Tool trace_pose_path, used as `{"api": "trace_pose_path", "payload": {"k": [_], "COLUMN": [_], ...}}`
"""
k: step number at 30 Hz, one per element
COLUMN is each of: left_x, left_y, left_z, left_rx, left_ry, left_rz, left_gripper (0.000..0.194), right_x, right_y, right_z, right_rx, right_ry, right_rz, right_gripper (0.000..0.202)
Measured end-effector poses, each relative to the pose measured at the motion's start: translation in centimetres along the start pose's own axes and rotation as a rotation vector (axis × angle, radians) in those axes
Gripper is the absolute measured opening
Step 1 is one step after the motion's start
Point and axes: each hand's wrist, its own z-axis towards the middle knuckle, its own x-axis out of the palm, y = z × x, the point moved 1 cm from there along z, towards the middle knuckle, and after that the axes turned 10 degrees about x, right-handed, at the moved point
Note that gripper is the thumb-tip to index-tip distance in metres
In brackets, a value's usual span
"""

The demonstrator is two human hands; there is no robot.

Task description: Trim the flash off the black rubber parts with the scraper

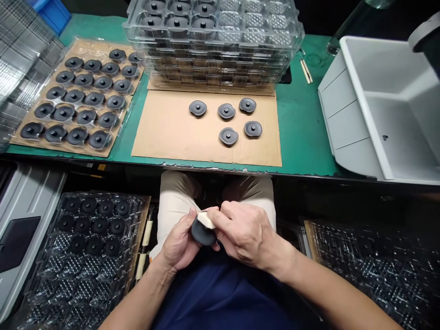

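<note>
Five round dark-grey discs [228, 136] lie on flat tan cardboard [165, 133], while one matching disc [202, 236], seemingly unfinished, sits nearer in the left hand's [180, 240] fingers, the right hand's [249, 229] pinching a cream block [206, 220] against it, the near-left clear plastic tray [57, 263] part-filled.

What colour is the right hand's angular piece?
The angular piece is pale cream; best in head view.

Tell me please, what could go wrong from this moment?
The dark disc might drop if the left hand loosens, as it is held over the lap, not over the green table. The pale piece in the right hand might slip and perhaps mark the disc.
</note>
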Motion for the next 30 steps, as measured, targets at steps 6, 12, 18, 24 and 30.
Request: {"api": "trace_pose_path", "payload": {"k": [6, 12, 18, 24, 30], "left_x": [-0.1, 0.2, -0.4, -0.8, -1.4], "left_y": [0.0, -1.3, -0.5, 0.5, 0.7], "left_z": [0.2, 0.2, 0.6, 0.6, 0.5], "left_rx": [-0.027, 0.243, 0.018, -0.189, -0.167], "left_ry": [-0.005, -0.147, -0.025, 0.159, 0.110], "left_rz": [0.016, 0.013, 0.046, -0.110, -0.126], "left_gripper": [0.050, 0.049, 0.046, 0.048, 0.042], "right_x": [-0.6, 0.2, 0.0, -1.6, -1.4], "right_y": [-0.2, 0.3, -0.2, -0.9, -1.5], "right_z": [0.2, -0.5, -0.1, 2.6, 2.9], "right_rx": [0.042, 0.157, 0.102, -0.314, -0.336], "right_ry": [0.038, -0.022, 0.000, 0.120, 0.150], "right_rz": [-0.017, 0.063, -0.042, -0.149, -0.160], "right_gripper": [0.024, 0.021, 0.019, 0.019, 0.013]}}
